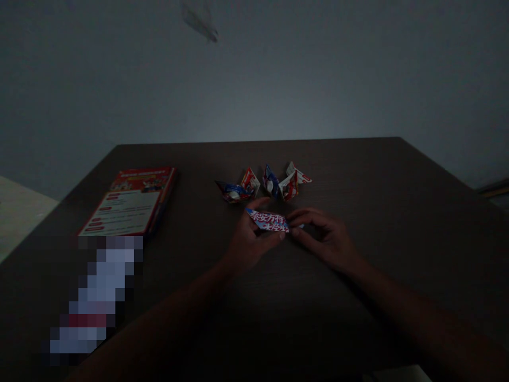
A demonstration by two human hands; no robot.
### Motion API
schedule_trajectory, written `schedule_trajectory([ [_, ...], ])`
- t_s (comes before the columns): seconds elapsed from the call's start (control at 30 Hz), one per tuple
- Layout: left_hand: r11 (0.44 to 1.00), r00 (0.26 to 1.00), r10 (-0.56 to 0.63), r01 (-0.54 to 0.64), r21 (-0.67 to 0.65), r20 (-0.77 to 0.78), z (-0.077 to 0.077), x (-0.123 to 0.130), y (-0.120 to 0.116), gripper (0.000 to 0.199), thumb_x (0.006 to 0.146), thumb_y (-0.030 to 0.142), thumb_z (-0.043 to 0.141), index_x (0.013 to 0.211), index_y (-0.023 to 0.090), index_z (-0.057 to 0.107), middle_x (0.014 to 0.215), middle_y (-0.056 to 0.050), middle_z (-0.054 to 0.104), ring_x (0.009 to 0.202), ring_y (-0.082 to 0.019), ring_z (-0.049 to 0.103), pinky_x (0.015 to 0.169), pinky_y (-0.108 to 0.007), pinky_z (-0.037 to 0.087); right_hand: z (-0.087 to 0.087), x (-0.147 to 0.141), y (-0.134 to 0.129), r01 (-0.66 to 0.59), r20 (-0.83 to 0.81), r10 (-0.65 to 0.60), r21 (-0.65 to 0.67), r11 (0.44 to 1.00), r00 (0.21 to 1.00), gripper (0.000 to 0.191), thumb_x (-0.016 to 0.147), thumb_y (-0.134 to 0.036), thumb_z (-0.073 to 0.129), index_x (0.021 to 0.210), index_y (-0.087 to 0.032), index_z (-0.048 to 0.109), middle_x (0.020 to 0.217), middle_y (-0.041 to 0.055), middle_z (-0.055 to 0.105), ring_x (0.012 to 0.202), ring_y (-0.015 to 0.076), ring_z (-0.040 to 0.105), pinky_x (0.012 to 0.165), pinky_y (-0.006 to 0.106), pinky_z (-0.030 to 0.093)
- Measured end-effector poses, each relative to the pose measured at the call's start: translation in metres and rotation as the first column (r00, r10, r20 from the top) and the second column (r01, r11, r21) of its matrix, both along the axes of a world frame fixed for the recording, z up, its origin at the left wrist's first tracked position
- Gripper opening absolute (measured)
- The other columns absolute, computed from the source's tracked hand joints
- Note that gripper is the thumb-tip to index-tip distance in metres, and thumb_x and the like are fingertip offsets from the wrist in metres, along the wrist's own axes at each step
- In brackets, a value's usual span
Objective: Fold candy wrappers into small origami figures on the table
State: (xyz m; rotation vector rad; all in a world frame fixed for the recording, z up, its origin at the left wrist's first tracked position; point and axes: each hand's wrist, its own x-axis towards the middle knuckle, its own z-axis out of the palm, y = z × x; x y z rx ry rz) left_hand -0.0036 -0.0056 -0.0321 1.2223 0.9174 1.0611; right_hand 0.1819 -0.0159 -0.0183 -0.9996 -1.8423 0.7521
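Observation:
A folded piece of printed paper, blue and red with white characters, is held above the table between both hands. My left hand grips its left part, thumb along the near edge and fingers behind. My right hand pinches its right end between thumb and fingertips. Just beyond the hands stand two folded paper shapes with pointed tips: the left one in blue, red and white, and the right one in the same colours with a white point.
A stack of red and white printed sheets lies at the left of the dark table. Nearer, a pixelated pale item sits beside my left forearm. A grey wall rises behind the table's far edge.

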Motion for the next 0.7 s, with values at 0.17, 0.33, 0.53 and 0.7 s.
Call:
schedule_trajectory([
  [0.17, 1.0, 1.0, -0.011, 0.011, -0.01, 0.016, -0.0001, 0.0013, -0.0001, 0.071, 0.065, 0.019, 0.075, 0.126, 0.018, 0.038, 0.097, -0.004, 0.061, 0.089, -0.017, 0.061, 0.078, -0.028, 0.049, 0.0043, 0.0025, 0.0, -0.022, 0.099, 0.008, 0.138, 0.99, 0.995, 0.009, 0.079, -0.02, 0.063, 0.086, -0.02, 0.068, 0.093, 0.007, 0.07, 0.083, 0.0178, 0.066, 0.074, 0.032, 0.053],
  [0.33, 0.999, 0.999, -0.039, 0.039, -0.024, 0.004, 0.0017, 0.0015, -0.002, 0.073, 0.064, 0.019, 0.076, 0.127, 0.019, 0.038, 0.099, -0.004, 0.062, 0.088, -0.017, 0.062, 0.077, -0.028, 0.049, 0.0042, 0.0029, 0.0002, -0.011, 0.116, -0.011, 0.185, 0.983, 0.993, 0.009, 0.08, -0.016, 0.059, 0.082, -0.018, 0.069, 0.086, 0.007, 0.071, 0.075, 0.0161, 0.067, 0.066, 0.028, 0.054],
  [0.53, 0.996, 0.998, -0.049, 0.051, -0.073, 0.034, 0.0015, 0.0016, -0.0015, 0.069, 0.066, 0.019, 0.076, 0.125, 0.021, 0.04, 0.093, -0.002, 0.063, 0.083, -0.015, 0.062, 0.072, -0.025, 0.049, 0.0037, 0.0039, 0.0012, -0.043, 0.126, 0.018, 0.198, 0.979, 0.992, 0.01, 0.079, -0.016, 0.062, 0.086, -0.017, 0.069, 0.087, 0.0073, 0.071, 0.077, 0.0161, 0.067, 0.069, 0.028, 0.054],
  [0.7, 0.995, 0.997, -0.064, 0.067, -0.073, 0.04, -0.0004, 0.0019, -0.0007, 0.068, 0.066, 0.021, 0.076, 0.124, 0.02, 0.04, 0.095, -0.003, 0.064, 0.085, -0.016, 0.062, 0.073, -0.026, 0.049, 0.0017, 0.0057, 0.001, -0.079, 0.163, 0.042, 0.227, 0.971, 0.986, 0.011, 0.078, -0.017, 0.063, 0.088, -0.018, 0.069, 0.087, 0.0071, 0.071, 0.075, 0.0158, 0.068, 0.066, 0.027, 0.055],
])
